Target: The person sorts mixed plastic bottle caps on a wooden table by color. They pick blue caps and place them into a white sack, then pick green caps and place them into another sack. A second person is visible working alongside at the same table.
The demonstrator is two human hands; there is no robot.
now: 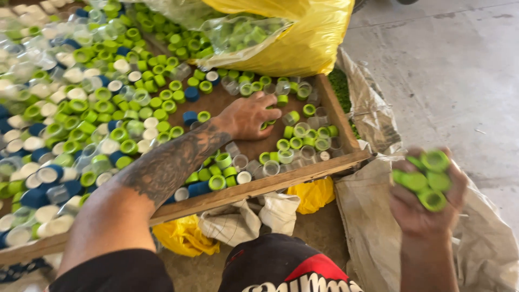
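Round, ribbed green plastic caps (428, 179) sit bunched in the right hand (424, 203), fingers curled tight around them, above a coarse woven sack (373, 216) on the right. The left hand (250, 115) rests on the wooden tray (303, 174), fingers bent over one green cap among loose green, blue, white and clear caps (108, 108). A glossy yellow bag (303, 38) lies at the tray's far edge.

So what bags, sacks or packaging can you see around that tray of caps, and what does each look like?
Yellow plastic bag: top centre, bulging, glossy.
Clear plastic bag: against the yellow one, holds green caps.
Woven sack: right of the wooden tray, beige, crumpled, open.
Yellow bags: under the tray's near edge, crumpled.
No labels, signs or screens.
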